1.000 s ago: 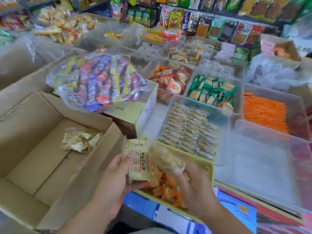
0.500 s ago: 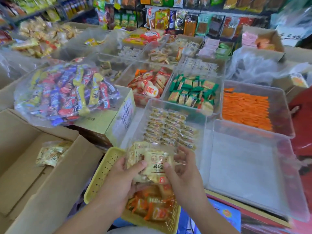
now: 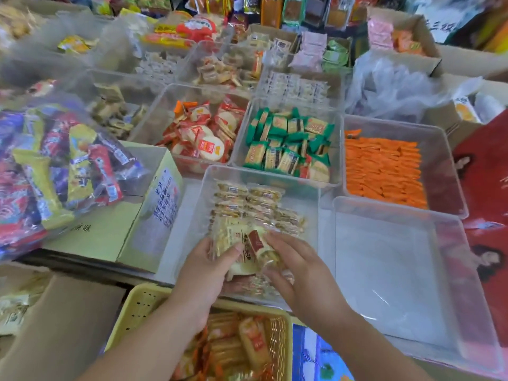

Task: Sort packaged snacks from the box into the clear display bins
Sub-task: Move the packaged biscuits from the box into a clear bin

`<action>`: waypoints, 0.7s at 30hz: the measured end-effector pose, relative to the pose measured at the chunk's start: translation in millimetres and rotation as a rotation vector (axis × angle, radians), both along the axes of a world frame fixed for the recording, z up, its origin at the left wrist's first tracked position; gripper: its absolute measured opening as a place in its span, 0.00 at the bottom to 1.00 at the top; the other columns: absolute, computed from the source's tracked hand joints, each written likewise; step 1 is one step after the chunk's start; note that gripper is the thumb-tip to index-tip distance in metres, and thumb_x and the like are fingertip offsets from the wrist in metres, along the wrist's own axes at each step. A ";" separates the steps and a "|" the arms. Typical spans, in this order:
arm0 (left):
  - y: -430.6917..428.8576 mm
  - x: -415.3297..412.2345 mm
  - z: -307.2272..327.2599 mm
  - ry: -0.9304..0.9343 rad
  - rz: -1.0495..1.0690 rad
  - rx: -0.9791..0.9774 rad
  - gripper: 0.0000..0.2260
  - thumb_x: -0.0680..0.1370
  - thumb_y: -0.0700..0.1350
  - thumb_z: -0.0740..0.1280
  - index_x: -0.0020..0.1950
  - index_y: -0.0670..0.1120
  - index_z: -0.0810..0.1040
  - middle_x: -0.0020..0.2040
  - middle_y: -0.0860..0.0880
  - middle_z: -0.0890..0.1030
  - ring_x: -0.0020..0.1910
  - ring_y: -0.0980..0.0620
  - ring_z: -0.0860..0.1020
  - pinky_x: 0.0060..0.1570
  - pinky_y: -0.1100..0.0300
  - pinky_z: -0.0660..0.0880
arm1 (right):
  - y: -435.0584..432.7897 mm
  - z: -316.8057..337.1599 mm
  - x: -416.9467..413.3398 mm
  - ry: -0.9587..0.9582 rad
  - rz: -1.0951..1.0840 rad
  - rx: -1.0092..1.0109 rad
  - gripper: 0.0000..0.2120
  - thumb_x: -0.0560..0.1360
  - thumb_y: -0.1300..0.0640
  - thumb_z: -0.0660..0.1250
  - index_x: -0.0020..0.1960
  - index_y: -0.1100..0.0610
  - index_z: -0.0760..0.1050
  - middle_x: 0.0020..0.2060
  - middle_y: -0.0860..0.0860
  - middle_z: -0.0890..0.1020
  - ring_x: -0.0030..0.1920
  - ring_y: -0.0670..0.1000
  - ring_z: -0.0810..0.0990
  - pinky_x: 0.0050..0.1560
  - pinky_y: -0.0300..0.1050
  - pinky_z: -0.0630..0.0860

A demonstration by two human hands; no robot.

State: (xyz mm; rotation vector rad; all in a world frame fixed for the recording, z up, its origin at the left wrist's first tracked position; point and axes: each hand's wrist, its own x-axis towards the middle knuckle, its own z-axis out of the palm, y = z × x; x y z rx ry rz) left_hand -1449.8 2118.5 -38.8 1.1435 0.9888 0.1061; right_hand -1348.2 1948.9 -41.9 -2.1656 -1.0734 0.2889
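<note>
My left hand [image 3: 204, 273] and my right hand [image 3: 299, 270] together hold a stack of yellow snack packets [image 3: 242, 246] over the near end of a clear display bin [image 3: 202, 193]. Rows of the same yellow packets [image 3: 255, 207] lie in that bin's far half. The left hand grips the stack from the left, thumb on top. The right hand's fingers curl round its right end. The cardboard box [image 3: 63, 320] is at the lower left, with a bag of yellow packets [image 3: 13, 312] partly visible inside.
A yellow basket [image 3: 137, 306] of orange packets sits under my arms. An empty clear bin [image 3: 390, 281] is on the right. Behind are bins of red, green [image 3: 288, 144] and orange [image 3: 382, 169] snacks. A big bag of mixed bars [image 3: 55, 166] lies on a closed carton at left.
Both hands have carried the packet stack from above the box and basket forward, over the clear bin. The view has shifted right and forward with them.
</note>
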 end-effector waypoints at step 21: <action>58.6 -13.3 -66.1 0.134 -0.299 0.828 0.26 0.75 0.63 0.69 0.70 0.62 0.65 0.57 0.60 0.77 0.53 0.56 0.77 0.49 0.56 0.74 | 87.8 -32.5 169.4 -0.507 0.178 -0.973 0.26 0.74 0.68 0.62 0.70 0.50 0.68 0.49 0.53 0.82 0.55 0.59 0.76 0.56 0.56 0.73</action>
